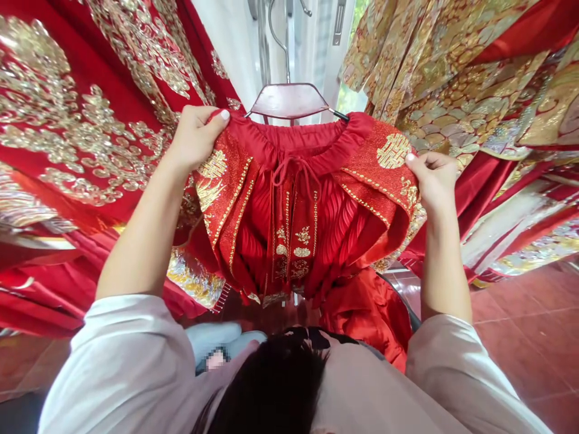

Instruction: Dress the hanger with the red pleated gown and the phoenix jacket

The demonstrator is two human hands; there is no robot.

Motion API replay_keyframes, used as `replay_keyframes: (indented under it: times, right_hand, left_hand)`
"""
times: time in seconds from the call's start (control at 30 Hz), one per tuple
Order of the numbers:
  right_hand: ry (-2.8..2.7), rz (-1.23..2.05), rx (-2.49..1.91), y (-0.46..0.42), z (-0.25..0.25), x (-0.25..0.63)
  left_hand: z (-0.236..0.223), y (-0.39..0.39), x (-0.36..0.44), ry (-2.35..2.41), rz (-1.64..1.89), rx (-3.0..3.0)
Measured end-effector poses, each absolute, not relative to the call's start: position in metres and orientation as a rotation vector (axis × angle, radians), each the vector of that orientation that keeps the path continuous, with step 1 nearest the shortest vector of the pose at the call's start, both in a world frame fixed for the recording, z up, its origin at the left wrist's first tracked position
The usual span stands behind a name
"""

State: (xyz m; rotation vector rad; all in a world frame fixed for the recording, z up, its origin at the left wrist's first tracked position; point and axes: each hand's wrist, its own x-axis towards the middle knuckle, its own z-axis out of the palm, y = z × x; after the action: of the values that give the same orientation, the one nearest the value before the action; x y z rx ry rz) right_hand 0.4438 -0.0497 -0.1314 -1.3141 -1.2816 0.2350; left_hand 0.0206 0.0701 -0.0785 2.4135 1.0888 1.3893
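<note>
A red skirt (289, 199) with a gathered waistband, a tied cord at its front and gold embroidery hangs in front of me. My left hand (199, 134) pinches its upper left edge between thumb and fingers. On the other side, my right hand (434, 175) grips the skirt by a red panel, close to a round gold emblem. A hanger (292, 100) with a pale middle plate and dark ends reaches into both sides of the waistband. Its metal hook (279, 39) rises above. Most of my fingers are hidden behind the cloth.
Red garments with gold sequins (81, 132) hang at the left. Gold-patterned garments (447, 78) hang at the right. Below the skirt lies a bunched red cloth (368, 313). Reddish floor tiles (529, 331) show at the lower right, and a white frame (325, 54) stands behind the hanger.
</note>
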Motion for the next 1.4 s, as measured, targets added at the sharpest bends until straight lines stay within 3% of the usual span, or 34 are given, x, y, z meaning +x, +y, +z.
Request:
replay_keyframes:
  times: [0.1, 0.17, 0.27, 0.43, 0.7, 0.77, 0.83, 0.93, 1.07, 1.2, 1.3, 1.4]
  right_hand:
    - [-1.436, 0.379, -1.579, -0.051, -0.109, 0.449]
    - [-1.544, 0.211, -1.617, -0.047, -0.094, 0.441]
    - [-1.739, -0.075, -1.395, -0.027, -0.072, 0.416]
    - [-2.156, -0.105, -1.329, 0.014, -0.058, 0.387]
    - [-2.108, 0.001, -1.070, 0.028, -0.038, 0.372]
    - [-2.152, 0.141, -1.069, 0.033, -0.033, 0.367]
    - [-2.152, 0.213, -1.141, 0.034, -0.032, 0.366]
    - [-2.092, 0.053, -1.299, 0.024, -0.043, 0.371]
    - [-1.702, -0.287, -1.487, -0.010, -0.079, 0.378]
    - [-1.327, -0.527, -1.458, -0.039, -0.130, 0.376]
    - [-1.184, -0.427, -1.368, -0.041, -0.161, 0.380]
    - [-1.124, -0.104, -1.292, -0.027, -0.175, 0.397]
  left_hand:
    - [-0.078, 0.072, 0.018, 1.052, 1.627, 2.211]
    - [-0.074, 0.068, 0.016, 1.082, 1.640, 2.168]
    - [-0.066, 0.058, 0.014, 1.150, 1.389, 2.415]
    - [-0.061, 0.044, 0.019, 1.100, 1.122, 2.587]
    - [-0.069, 0.073, 0.054, 1.081, 1.981, 2.081]
    - [-0.067, 0.080, 0.054, 1.023, 2.000, 2.080]
    - [-0.067, 0.078, 0.047, 0.990, 1.778, 2.270]
    - [-0.074, 0.061, 0.032, 1.168, 1.377, 2.495]
    - [-0.092, 0.031, 0.029, 1.777, 1.473, 2.450]
    - [-0.102, 0.031, 0.028, 1.793, 1.477, 2.341]
    - [-0.099, 0.053, 0.016, 1.476, 1.295, 2.237]
    - [-0.097, 0.074, 0.003, 1.212, 1.129, 2.091]
